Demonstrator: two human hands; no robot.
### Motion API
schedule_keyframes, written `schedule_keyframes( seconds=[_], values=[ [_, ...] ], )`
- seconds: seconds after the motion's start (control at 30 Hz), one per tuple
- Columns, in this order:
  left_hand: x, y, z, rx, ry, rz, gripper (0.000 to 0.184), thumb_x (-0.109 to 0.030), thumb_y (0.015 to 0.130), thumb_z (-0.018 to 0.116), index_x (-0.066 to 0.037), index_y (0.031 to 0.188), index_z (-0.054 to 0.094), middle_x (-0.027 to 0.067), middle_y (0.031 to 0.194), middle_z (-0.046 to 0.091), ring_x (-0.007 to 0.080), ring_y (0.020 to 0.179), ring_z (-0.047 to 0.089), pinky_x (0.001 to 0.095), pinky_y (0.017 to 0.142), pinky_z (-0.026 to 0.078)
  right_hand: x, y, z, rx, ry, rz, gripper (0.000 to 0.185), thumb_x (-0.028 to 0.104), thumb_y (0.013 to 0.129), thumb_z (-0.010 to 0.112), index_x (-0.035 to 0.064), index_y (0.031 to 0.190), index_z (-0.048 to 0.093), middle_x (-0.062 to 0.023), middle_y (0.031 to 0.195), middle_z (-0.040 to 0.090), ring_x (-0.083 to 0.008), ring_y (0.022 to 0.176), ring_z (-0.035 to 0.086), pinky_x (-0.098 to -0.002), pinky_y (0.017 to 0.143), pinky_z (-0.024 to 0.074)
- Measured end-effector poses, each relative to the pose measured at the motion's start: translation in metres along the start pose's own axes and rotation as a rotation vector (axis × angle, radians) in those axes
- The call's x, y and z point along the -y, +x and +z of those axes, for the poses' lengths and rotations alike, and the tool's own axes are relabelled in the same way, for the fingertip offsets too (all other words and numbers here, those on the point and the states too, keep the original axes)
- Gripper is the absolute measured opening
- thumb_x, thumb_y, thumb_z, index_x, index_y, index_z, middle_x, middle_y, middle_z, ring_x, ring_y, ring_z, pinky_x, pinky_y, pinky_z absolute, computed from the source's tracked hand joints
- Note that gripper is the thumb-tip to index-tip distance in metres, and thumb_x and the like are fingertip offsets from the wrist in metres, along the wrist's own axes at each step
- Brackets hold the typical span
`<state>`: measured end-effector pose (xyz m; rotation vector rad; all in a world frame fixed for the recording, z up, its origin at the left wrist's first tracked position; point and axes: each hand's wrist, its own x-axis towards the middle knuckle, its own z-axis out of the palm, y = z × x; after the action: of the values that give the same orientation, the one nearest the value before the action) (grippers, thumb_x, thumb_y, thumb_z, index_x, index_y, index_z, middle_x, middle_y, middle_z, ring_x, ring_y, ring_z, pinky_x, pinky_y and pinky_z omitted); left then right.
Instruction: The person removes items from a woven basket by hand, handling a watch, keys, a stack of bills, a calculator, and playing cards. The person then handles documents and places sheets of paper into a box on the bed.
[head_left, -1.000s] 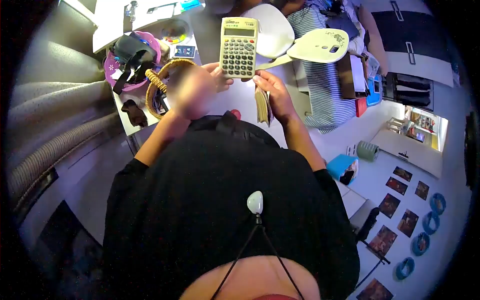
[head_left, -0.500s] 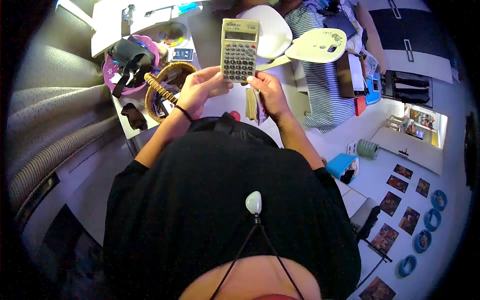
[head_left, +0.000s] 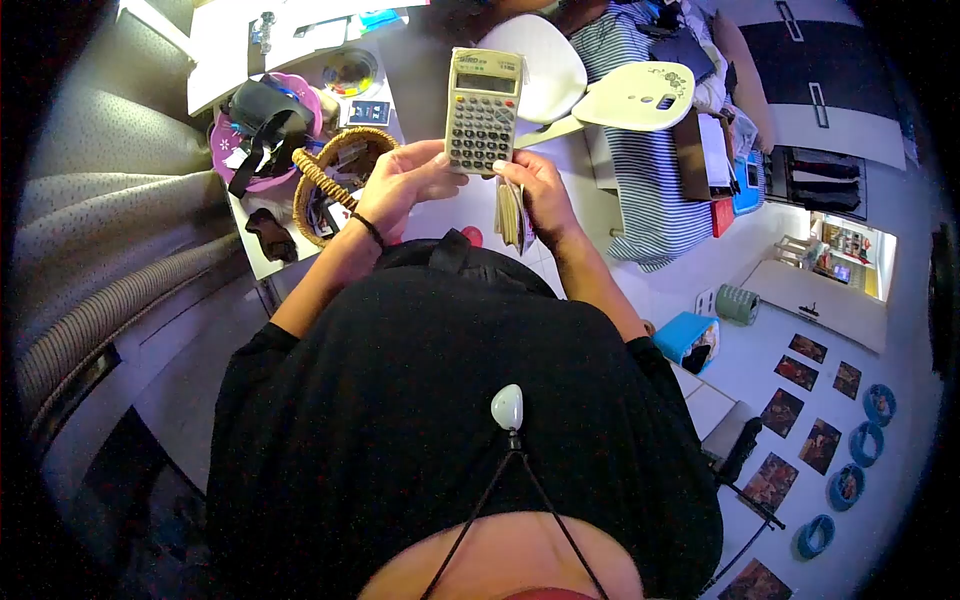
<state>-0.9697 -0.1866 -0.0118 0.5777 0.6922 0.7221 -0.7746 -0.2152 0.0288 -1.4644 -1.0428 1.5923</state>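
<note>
A pale calculator (head_left: 484, 112) with dark keys and a grey display stands upright in front of me, its face turned my way. My left hand (head_left: 403, 187) pinches its lower left edge, thumb across the front. At the lower right corner, the thumb of my right hand (head_left: 541, 192) presses against the calculator. A thick bundle of cards or small papers (head_left: 512, 217) hangs below the same hand, its edges showing; the right fingers appear wrapped round it, though they are partly hidden.
Left of my hands, a wicker basket (head_left: 308, 207) holds assorted small things. Behind it sits a pink basin (head_left: 222, 148) with a black strapped item. A white chair (head_left: 545, 70) and a striped cloth (head_left: 640, 190) are to the right. A blue bin (head_left: 677, 338) stands farther right.
The calculator's top has dipped slightly lower in view and tilted a little. Both hands keep their grip on it. The bundle has turned slightly under my right hand.
</note>
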Motion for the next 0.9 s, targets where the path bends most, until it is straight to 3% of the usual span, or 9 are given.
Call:
schedule_keyframes(
  seconds=[0.13,0.23,0.37,0.57,0.63,0.83,0.9],
  values=[
    [0.001,0.006,-0.006,-0.011,-0.092,0.02,0.027,-0.013,0.086,0.051,0.0,0.11,0.053,0.008,0.102,0.06,0.0151,0.088,0.06,0.0292,0.071,0.053,-0.001,-0.003,0.002,0.03,-0.013,-0.02,0.027,0.018,0.083,0.054,-0.0041,0.097,0.06,-0.0044,0.086,0.062,-0.0077,0.074,0.054,-0.0225,0.07,0.043],
    [-0.003,0.012,-0.001,-0.05,0.027,0.063,0.028,-0.01,0.083,0.057,0.0,0.11,0.052,0.0062,0.101,0.061,0.0124,0.086,0.061,0.0253,0.072,0.052,-0.009,-0.002,-0.001,0.05,-0.117,-0.045,0.026,0.02,0.083,0.054,-0.0023,0.094,0.062,-0.0043,0.083,0.063,-0.0073,0.073,0.054,-0.0231,0.069,0.0435],
    [0.005,0.015,-0.002,-0.044,-0.043,0.125,0.031,-0.009,0.08,0.061,0.004,0.108,0.054,0.0092,0.098,0.062,0.0137,0.084,0.06,0.0271,0.073,0.05,-0.014,-0.005,0.002,0.035,-0.206,-0.094,0.023,0.021,0.084,0.055,0.0,0.092,0.062,-0.0031,0.077,0.063,-0.0065,0.069,0.053,-0.0241,0.064,0.0439],
    [0.006,0.02,-0.003,-0.01,-0.089,0.088,0.024,-0.008,0.079,0.061,0.0,0.101,0.055,0.007,0.095,0.061,0.0156,0.087,0.06,0.03,0.077,0.05,-0.014,-0.009,0.0,0.014,-0.22,-0.092,0.023,0.021,0.085,0.056,-0.0008,0.088,0.061,-0.0017,0.072,0.06,-0.0052,0.065,0.048,-0.0234,0.06,0.0418],
    [-0.002,0.018,0.003,-0.061,-0.167,-0.046,0.028,-0.009,0.079,0.062,-0.001,0.104,0.053,0.0073,0.096,0.061,0.0163,0.089,0.059,0.0309,0.078,0.049,-0.012,-0.011,0.0,0.033,-0.272,-0.094,0.023,0.021,0.085,0.056,-0.0012,0.087,0.061,-0.0014,0.071,0.059,-0.005,0.064,0.047,-0.0234,0.058,0.0408],
    [0.008,0.031,0.002,-0.063,-0.091,0.076,0.039,-0.006,0.075,0.066,-0.003,0.11,0.049,0.0088,0.097,0.062,0.0158,0.083,0.062,0.0322,0.073,0.053,-0.011,-0.015,0.001,0.056,-0.277,-0.076,0.023,0.022,0.084,0.057,-0.0012,0.085,0.06,-0.0019,0.067,0.057,-0.0052,0.063,0.045,-0.0233,0.057,0.0395],
    [0.011,0.033,0.003,-0.107,-0.17,0.063,0.036,0.001,0.073,0.065,-0.002,0.106,0.05,0.0106,0.096,0.063,0.0165,0.088,0.06,0.0299,0.079,0.048,-0.013,-0.014,0.001,0.045,-0.25,-0.078,0.024,0.023,0.084,0.057,-0.0011,0.084,0.06,-0.002,0.066,0.056,-0.0053,0.062,0.045,-0.0237,0.057,0.0393]
  ],
)
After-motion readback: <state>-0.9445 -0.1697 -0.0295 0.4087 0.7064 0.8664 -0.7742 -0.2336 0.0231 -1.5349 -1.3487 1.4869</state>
